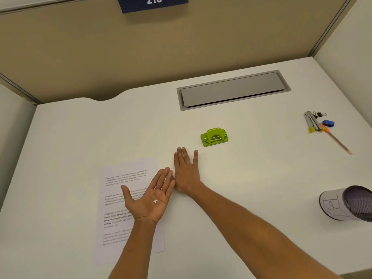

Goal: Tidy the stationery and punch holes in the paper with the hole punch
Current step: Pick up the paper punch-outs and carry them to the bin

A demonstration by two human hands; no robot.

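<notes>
A green hole punch (214,137) stands on the white desk (251,168), just beyond my hands. A printed sheet of paper (120,200) lies flat at the near left. My left hand (150,196) hovers palm up over the sheet's right edge, fingers straight, with a few tiny white paper bits (155,201) resting in the palm. My right hand (186,172) lies palm down with straight fingers on the desk, its edge against the left hand's fingertips. At the far right lie a stapler (312,122), black binder clips (319,114), a small blue item (328,123) and an orange-tipped pen (338,140).
A mesh pen holder (348,203) lies on its side at the right edge. A grey cable-tray lid (233,90) is set into the desk behind the punch. Beige partition walls enclose the desk at the back and both sides.
</notes>
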